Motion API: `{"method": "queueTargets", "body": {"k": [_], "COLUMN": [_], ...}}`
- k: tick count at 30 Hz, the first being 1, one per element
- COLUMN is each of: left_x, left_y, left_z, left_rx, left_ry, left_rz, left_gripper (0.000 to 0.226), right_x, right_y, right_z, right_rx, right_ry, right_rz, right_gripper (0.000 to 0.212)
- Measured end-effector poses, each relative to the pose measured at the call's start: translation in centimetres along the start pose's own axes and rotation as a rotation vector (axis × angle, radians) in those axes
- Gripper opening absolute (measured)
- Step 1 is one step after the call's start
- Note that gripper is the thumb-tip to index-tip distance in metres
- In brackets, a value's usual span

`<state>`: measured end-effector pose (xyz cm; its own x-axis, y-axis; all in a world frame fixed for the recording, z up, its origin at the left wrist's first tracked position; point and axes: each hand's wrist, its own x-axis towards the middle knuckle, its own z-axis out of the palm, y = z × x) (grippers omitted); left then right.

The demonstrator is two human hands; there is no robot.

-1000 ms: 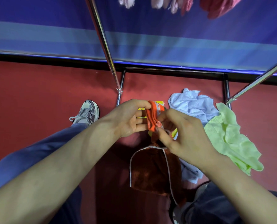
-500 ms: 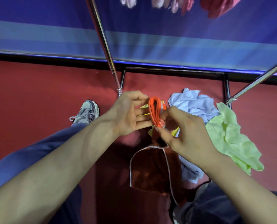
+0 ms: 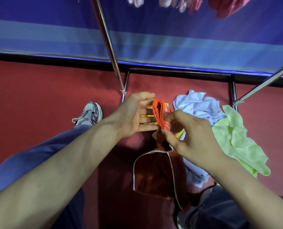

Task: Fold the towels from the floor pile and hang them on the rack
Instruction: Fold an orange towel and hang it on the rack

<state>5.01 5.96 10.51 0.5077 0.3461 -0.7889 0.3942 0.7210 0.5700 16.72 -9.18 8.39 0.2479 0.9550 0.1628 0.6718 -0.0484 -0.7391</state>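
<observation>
Where the grip sits: the right hand (image 3: 193, 138) pinches the near end of the orange towel (image 3: 159, 114) between thumb and curled fingertips.
Left hand (image 3: 136, 115): spread flat, fingers straight, their tips against the left side of the folded edge; it grasps nothing.
Orange towel: held in the air between the two hands, above the floor and below the rack's rails, folded into a narrow looped band seen edge-on. Below the pinch, cloth hangs in shadow, rust-coloured with white edging, and looks to be the rest of the same towel.
Floor pile: just beyond and to the right of the hands, a crumpled pale blue towel (image 3: 198, 107), a lime-green towel (image 3: 236, 142) touching its right side, and a yellow towel (image 3: 146, 115) showing between the left fingers.
Rack: two chrome poles (image 3: 107, 40) rise from a black base frame (image 3: 178, 71) around the pile; pink towels (image 3: 225, 6) hang at the top edge.
Surroundings: red floor (image 3: 38, 96), blue wall (image 3: 170, 30), a grey sneaker (image 3: 89, 114) left of the hands, blue trouser legs (image 3: 38, 156) below the forearms.
</observation>
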Motion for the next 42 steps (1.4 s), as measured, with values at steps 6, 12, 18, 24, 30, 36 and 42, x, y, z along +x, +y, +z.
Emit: {"method": "queueTargets", "body": {"k": [6,12,18,24,30,36,42], "left_x": [0.4,0.4,0.5,0.4,1.0,1.2,-0.6], "left_y": [-0.2,-0.3,-0.2,-0.2,-0.8,-0.8,0.4], "left_z": [0.0,0.0,-0.3,-0.6,-0.9,-0.6,0.6], "left_rx": [0.043,0.015,0.049,0.265,0.494,0.572,0.559], "left_ry": [0.03,0.036,-0.014,-0.025,-0.201,-0.048,-0.032], "left_rz": [0.035,0.026,0.05,0.359,0.522,0.66,0.866], "left_gripper": [0.018,0.04,0.028,0.048,0.057,0.022,0.023], "right_x": [0.0,0.0,0.1,0.1,0.6,1.1,1.2], "right_y": [0.0,0.0,0.0,0.1,0.7,0.9,-0.3], "right_z": [-0.1,-0.2,-0.3,-0.4,-1.3,-2.5,-4.6], "right_rx": [-0.021,-0.023,-0.022,-0.031,-0.028,-0.064,0.044], "right_ry": [0.015,0.035,0.045,0.034,0.094,0.206,0.314], "right_rz": [-0.007,-0.011,0.004,0.002,0.018,0.037,0.131], "right_gripper": [0.012,0.012,0.012,0.013,0.013,0.01,0.016]}}
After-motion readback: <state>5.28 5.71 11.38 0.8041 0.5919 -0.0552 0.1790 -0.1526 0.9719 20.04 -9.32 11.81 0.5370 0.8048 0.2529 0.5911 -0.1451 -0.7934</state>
